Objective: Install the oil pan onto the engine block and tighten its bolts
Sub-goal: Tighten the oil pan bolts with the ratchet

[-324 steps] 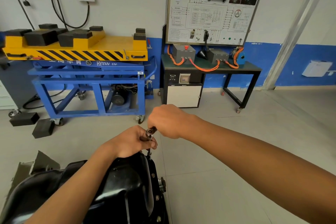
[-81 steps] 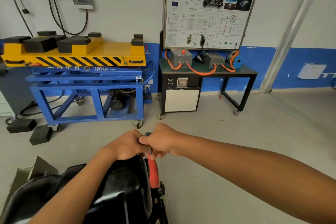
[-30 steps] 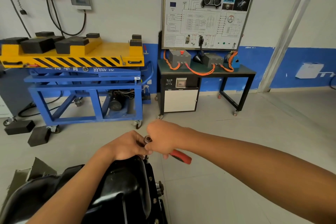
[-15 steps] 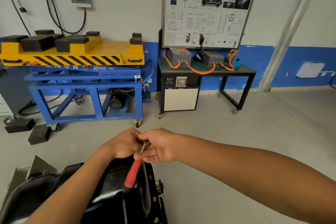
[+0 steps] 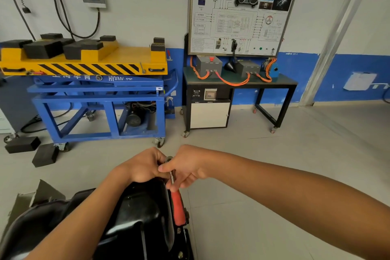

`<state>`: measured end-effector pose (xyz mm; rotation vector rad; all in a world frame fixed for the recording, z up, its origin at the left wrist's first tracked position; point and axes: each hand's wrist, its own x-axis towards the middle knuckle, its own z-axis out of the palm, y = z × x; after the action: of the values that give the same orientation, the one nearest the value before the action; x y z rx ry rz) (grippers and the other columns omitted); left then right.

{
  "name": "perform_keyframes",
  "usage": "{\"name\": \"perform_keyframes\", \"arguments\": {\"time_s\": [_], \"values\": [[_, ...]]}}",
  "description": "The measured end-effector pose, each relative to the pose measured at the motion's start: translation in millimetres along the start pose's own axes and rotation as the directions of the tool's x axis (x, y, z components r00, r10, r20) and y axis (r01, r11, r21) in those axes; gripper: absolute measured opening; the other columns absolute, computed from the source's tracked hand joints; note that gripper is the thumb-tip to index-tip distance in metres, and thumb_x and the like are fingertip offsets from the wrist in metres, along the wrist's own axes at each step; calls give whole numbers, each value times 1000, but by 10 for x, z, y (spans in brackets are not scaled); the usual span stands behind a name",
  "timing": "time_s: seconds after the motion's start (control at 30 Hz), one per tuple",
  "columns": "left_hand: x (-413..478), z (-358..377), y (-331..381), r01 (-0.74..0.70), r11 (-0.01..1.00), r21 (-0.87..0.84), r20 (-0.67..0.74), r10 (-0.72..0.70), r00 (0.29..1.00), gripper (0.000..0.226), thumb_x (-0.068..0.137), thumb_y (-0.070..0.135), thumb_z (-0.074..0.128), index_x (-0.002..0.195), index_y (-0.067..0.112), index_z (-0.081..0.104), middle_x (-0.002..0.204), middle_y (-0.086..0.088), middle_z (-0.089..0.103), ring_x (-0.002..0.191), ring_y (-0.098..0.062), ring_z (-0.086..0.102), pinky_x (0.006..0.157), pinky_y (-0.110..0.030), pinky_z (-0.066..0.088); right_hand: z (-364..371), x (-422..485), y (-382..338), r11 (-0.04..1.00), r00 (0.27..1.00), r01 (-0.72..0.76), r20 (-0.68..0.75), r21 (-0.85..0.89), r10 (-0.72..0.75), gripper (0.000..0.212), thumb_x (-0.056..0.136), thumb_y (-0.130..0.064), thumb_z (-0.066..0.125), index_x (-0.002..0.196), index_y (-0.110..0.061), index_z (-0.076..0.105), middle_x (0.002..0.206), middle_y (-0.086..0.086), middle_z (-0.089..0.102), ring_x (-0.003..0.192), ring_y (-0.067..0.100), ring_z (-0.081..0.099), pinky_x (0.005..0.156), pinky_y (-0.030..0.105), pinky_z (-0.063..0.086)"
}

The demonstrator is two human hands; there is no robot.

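The black oil pan (image 5: 137,215) fills the bottom left, seated on the engine with bolt heads (image 5: 179,230) along its right flange. A ratchet wrench with a red handle (image 5: 176,207) stands over the pan's far right corner, handle pointing down toward me. My left hand (image 5: 143,167) curls around the ratchet's head end at the pan's far edge. My right hand (image 5: 185,167) grips the metal shank just above the red handle. The bolt under the socket is hidden by both hands.
A blue and yellow lift cart (image 5: 95,82) stands at the back left with black blocks (image 5: 33,150) on the floor beside it. A training bench with a wiring board (image 5: 240,69) stands against the wall. Grey tiled floor (image 5: 274,175) spreads to the right.
The red handle has swung from pointing lower left over the pan to pointing straight down along the pan's right edge. Both hands stay at the ratchet head.
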<state>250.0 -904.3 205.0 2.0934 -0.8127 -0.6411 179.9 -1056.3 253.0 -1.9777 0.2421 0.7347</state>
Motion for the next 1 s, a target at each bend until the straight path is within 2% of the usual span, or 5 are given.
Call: {"name": "perform_keyframes", "arguments": {"time_s": [0.2, 0.37, 0.6, 0.8, 1.0], "values": [[6, 18, 6, 20, 1000, -23, -32, -21, 999, 19, 79, -1, 80, 73, 17, 81, 80, -11, 77, 72, -13, 66, 76, -26, 52, -47, -45, -197, 901, 997, 28, -58, -432, -59, 26, 95, -24, 67, 80, -5, 57, 58, 5, 69, 49, 9, 64, 46, 17, 49], [12, 44, 7, 21, 997, -73, -34, -24, 999, 23, 81, 2, 81, 72, 23, 80, 79, -2, 78, 74, -10, 70, 74, -18, 52, -14, -103, -305, 351, 934, 92, -41, -932, -355, 26, 88, -14, 72, 68, -13, 56, 64, 4, 64, 61, 19, 65, 49, 26, 47], [41, 48, -47, 40, 997, -70, -83, -46, 996, 19, 82, 5, 81, 99, 0, 75, 93, -11, 77, 93, -25, 73, 78, -18, 56, -33, -116, -244, 69, 840, 145, 86, -987, -536, 10, 87, -2, 64, 87, -12, 65, 66, -1, 38, 52, 14, 39, 48, 29, 35], [53, 29, -66, 51, 998, -42, -57, -53, 997, 8, 83, 9, 81, 89, 4, 80, 87, -9, 78, 89, -26, 74, 93, -36, 56, -119, -81, -143, 39, 844, 191, 144, -981, -517, 19, 88, 1, 59, 103, -9, 65, 77, 3, 53, 63, 24, 57, 49, 35, 43], [39, 67, -42, 51, 994, -100, -71, -59, 996, 2, 83, 9, 81, 86, 9, 81, 84, -12, 77, 83, -27, 74, 91, -40, 58, -318, -136, -54, 182, 835, 260, 126, -948, -536, 20, 99, -32, 57, 98, -12, 59, 77, -3, 47, 70, 20, 52, 66, 39, 48]]}}
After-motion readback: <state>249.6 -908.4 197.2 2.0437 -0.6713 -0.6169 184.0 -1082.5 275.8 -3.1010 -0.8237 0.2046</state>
